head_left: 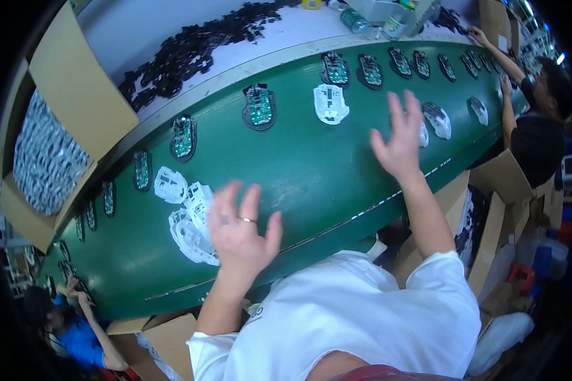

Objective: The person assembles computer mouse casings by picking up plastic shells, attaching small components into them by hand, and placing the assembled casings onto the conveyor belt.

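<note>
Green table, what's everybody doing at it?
A person in a white shirt has both hands open above the green table. The left hand is by a cluster of white plastic shells; whether it touches them is hard to tell. The right hand is near more white shells. Neither seems to hold anything. Green circuit boards lie in a curved row. Another person sits or stands toward each end.

We see several white plastic shells [196, 204] clustered on the green belt [299, 171], and another white shell [331, 104] apart. Farther right we find two pale shells [438, 120], one partly hidden.
</note>
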A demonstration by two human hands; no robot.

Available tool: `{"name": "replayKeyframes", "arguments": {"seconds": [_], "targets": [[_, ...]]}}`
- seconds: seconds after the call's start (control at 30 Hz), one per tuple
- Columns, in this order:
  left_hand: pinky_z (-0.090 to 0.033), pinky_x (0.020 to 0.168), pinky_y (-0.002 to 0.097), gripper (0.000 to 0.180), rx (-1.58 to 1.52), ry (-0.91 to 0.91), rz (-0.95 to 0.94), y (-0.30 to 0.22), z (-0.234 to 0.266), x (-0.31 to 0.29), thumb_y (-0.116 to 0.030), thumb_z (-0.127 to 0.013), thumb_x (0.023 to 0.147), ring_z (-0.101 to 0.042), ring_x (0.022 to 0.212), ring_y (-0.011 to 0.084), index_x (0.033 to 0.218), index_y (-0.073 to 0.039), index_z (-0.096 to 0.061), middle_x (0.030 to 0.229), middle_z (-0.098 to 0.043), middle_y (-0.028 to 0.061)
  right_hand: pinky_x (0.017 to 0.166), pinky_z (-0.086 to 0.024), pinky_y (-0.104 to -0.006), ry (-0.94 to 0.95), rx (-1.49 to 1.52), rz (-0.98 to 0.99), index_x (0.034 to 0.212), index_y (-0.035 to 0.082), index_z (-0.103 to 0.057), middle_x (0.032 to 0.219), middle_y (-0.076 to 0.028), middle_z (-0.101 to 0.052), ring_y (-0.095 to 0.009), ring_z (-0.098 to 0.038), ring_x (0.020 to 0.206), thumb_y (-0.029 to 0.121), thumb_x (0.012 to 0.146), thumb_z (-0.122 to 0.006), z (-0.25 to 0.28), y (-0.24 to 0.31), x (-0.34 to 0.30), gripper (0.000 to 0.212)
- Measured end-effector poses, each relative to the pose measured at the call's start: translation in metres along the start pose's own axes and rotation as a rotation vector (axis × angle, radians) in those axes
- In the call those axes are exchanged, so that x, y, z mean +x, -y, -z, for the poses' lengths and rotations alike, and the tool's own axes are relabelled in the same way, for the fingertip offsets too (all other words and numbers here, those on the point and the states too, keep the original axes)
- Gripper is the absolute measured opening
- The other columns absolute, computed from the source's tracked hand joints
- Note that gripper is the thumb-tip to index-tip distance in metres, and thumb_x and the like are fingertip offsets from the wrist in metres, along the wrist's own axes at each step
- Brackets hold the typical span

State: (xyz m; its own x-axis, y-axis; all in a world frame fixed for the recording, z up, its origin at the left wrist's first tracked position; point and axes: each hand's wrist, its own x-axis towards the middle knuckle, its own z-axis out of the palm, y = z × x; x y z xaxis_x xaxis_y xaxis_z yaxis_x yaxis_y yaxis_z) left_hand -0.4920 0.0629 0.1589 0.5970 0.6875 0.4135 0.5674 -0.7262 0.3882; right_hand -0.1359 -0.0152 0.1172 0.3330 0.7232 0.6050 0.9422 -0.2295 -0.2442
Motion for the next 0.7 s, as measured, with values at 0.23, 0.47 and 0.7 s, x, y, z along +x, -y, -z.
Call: {"name": "replayKeyframes", "arguments": {"seconds": [0.23, 0.47, 0.7], "targets": [[-0.023, 0.115, 0.07, 0.078, 0.569, 0.382, 0.436, 0.065, 0.031, -0.055, -0.054, -0.072, 0.083, -0.032, 0.147, 0.0474, 0.15, -0.021, -0.052, 0.159, -0.04, 0.0186, 0.115, -0.037, -0.0534, 0.391, 0.214, 0.244, 0.132, 0.013, -0.061, 0.142, -0.016, -0.055, -0.04, -0.041, 0.143, 0.028, 0.084, -0.077, -0.082, 0.04, 0.022, 0.053], [-0.031, 0.112, 0.0665, 0.07, 0.492, 0.276, 0.186, 0.147, 0.08, -0.103, -0.036, -0.069, 0.084, -0.043, 0.141, 0.0437, 0.147, -0.011, -0.053, 0.154, -0.046, 0.0203, 0.103, -0.05, -0.0437, 0.085, 0.395, 0.016, 0.116, 0.005, -0.071, 0.124, -0.012, -0.068, -0.036, -0.059, 0.126, 0.018, 0.09, -0.073, -0.062, 0.026, 0.021, 0.029], [-0.031, 0.115, 0.0642, 0.071, 0.729, 0.321, 0.253, 0.267, 0.135, -0.134, -0.038, -0.066, 0.089, -0.043, 0.142, 0.0411, 0.153, -0.013, -0.047, 0.156, -0.042, 0.021, 0.086, -0.056, -0.0407, -0.17, 0.615, -0.11, 0.111, 0.003, -0.072, 0.114, -0.014, -0.069, -0.032, -0.068, 0.101, 0.014, 0.088, -0.073, -0.05, 0.029, 0.025, 0.025]]}}
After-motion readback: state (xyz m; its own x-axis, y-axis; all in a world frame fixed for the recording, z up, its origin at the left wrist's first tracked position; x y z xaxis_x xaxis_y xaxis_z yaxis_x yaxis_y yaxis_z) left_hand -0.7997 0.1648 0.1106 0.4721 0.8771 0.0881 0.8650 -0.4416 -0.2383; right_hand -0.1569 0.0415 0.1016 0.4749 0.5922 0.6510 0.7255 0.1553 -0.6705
